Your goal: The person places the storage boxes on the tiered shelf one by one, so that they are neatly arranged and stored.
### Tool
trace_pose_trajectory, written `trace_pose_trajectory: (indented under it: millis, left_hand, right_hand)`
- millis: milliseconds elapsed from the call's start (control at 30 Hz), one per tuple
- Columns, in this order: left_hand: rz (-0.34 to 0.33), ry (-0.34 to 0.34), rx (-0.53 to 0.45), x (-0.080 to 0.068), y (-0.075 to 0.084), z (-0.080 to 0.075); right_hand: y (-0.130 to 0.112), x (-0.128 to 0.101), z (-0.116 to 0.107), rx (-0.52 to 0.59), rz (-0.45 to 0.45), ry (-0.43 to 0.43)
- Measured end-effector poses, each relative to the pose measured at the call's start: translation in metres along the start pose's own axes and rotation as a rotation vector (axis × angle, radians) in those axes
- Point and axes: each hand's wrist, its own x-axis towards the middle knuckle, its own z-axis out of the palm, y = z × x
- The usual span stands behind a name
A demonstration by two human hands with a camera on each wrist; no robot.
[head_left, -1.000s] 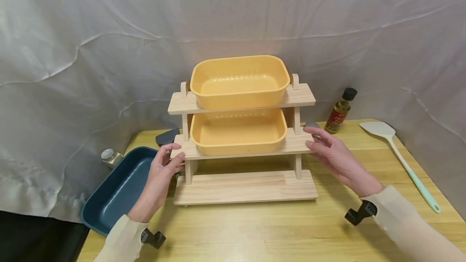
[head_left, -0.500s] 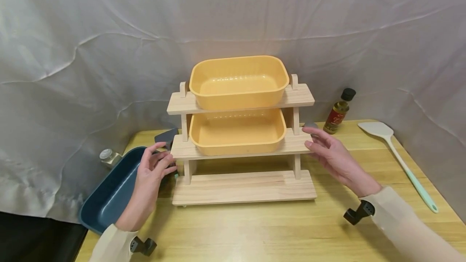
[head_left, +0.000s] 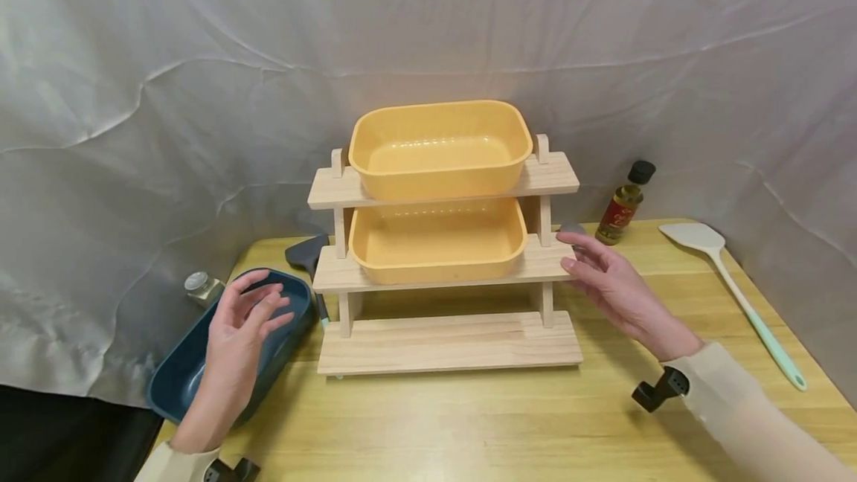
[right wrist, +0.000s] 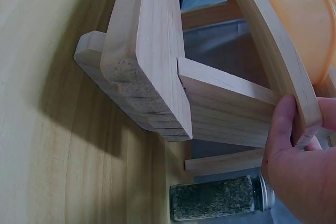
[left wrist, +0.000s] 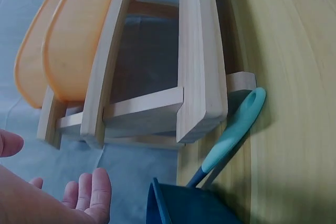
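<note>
A three-tier wooden display stand (head_left: 448, 344) holds a yellow bin (head_left: 438, 186) on its top tier and another yellow bin (head_left: 438, 274) on its middle tier. My right hand (head_left: 619, 292) grips the right end of the middle shelf; in the right wrist view the thumb and fingers lie on opposite faces of the board (right wrist: 307, 114). Away from the stand, my left hand (head_left: 230, 348) is raised over the dark blue bin (head_left: 284, 352) with fingers loosely bent and holding nothing. The left wrist view shows those fingers (left wrist: 100, 190) apart from the shelf ends.
Between bin and stand lies a dark spatula (head_left: 306, 251) with a teal handle (left wrist: 236, 129). A small glass jar (head_left: 204, 288) is behind the blue bin. To the right are a herb jar (right wrist: 220, 198), an oil bottle (head_left: 621, 207) and a pale turner (head_left: 733, 288). Grey cloth (head_left: 428, 21) hangs behind.
My left hand has let go of the middle shelf's left end and moved left, over the blue bin. The right hand stays on the shelf, and the stand has hardly shifted.
</note>
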Motion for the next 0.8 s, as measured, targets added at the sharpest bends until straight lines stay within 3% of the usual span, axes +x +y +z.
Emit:
trace_pose_trajectory:
  millis: [567,800]
  left_hand:
    - [0.026,0.194,-0.257,-0.031,-0.003,-0.055]
    - [-0.017,0.314,-0.321,-0.041,-0.009,-0.078]
  right_hand:
    - [-0.002,-0.002,0.002,0.026,-0.009,0.014]
    - [-0.001,-0.001,0.000,0.031,-0.010,0.014]
